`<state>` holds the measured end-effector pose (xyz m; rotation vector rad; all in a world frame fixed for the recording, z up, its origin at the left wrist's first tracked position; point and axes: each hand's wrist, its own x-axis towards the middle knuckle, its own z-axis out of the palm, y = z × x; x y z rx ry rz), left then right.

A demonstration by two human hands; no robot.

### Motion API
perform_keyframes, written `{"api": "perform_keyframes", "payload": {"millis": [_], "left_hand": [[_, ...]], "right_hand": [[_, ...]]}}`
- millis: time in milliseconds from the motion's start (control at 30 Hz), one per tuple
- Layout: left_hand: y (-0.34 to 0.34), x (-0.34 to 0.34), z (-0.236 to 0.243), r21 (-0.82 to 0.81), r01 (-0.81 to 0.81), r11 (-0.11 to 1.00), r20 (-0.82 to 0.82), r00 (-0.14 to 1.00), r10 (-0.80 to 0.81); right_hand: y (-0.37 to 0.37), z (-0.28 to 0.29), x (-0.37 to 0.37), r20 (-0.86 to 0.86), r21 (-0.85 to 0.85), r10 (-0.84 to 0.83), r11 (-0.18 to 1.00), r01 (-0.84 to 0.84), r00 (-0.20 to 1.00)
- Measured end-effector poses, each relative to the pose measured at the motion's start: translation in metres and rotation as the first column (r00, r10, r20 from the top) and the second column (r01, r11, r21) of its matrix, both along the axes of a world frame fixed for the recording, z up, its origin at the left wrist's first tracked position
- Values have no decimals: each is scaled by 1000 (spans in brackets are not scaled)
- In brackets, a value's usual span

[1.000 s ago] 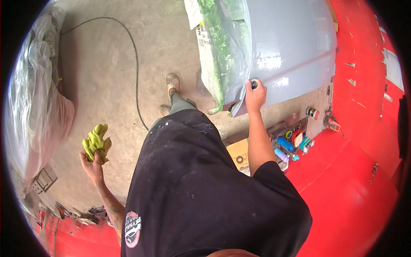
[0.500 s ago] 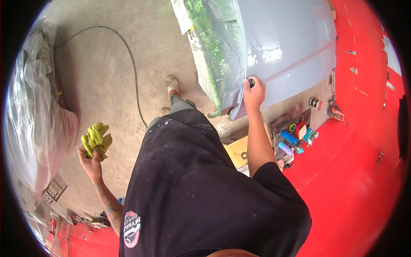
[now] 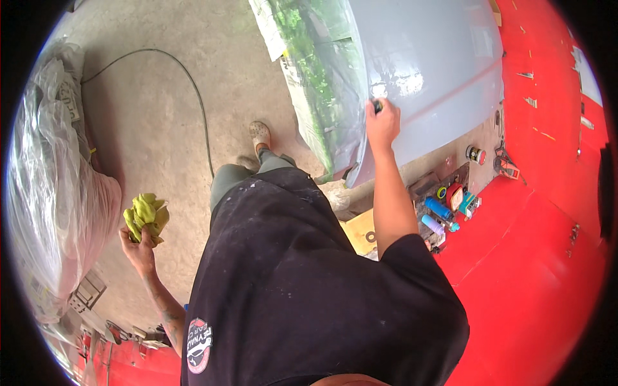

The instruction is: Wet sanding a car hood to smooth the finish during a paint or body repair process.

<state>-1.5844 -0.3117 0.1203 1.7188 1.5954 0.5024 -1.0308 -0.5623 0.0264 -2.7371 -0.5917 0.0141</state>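
My left hand [image 3: 138, 252] is raised at the left, its fingers closed round a bunched yellow-green cloth [image 3: 147, 219] above the floor. A grey, glossy car body panel [image 3: 431, 64] lies ahead of me to the right. Near its left edge, my right hand [image 3: 384, 123] grips a small dark object [image 3: 377, 106] against the surface. My fingers cover most of that object, so its kind does not show. Clear and green masking film with paper [image 3: 318, 83] runs along the panel's left edge.
A plastic-wrapped vehicle [image 3: 58, 186] stands at the left. A dark hose [image 3: 193, 80] curves over the concrete floor [image 3: 154, 116]. Right of my arm are blue and purple bottles [image 3: 438, 207], a can [image 3: 475, 155] and a yellow board [image 3: 360, 233], beside a red wall [image 3: 541, 257].
My right hand has slid a little farther away from me along the panel's edge, with the dark object. My left hand still holds the cloth, nearly in the same place.
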Motion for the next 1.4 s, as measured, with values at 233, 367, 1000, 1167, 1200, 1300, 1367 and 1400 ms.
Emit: {"api": "perform_keyframes", "payload": {"millis": [233, 367, 1000, 1167, 1200, 1300, 1367, 1400], "left_hand": [[12, 7, 4, -145, -93, 985, 37, 994, 99], [28, -8, -7, -123, -93, 988, -54, 995, 87], [184, 2, -13, -163, -14, 986, -30, 1000, 9], [201, 28, -20, -139, 14, 990, 20, 1000, -12], [204, 37, -17, -142, 17, 990, -13, 1000, -19], [225, 58, -16, -202, 2, 979, -20, 1000, -6], [238, 87, -14, -172, 14, 985, -18, 1000, -17], [243, 102, -10, -150, 24, 988, -13, 1000, -26]], "right_hand": [[40, 10, 19, -32, -93, -62, 994, 59, 998], [25, 5, 11, -51, -136, -83, 988, 75, 995], [94, -7, 74, 55, -153, -60, 986, 68, 997], [160, -10, 117, 85, -129, -54, 990, 65, 995], [175, -8, 125, 83, -142, -44, 988, 56, 996], [221, -8, 152, 94, -163, -28, 986, 43, 995], [253, -8, 173, 111, -157, -4, 987, 22, 994], [265, -8, 181, 131, -161, 23, 987, -1, 991]]}}
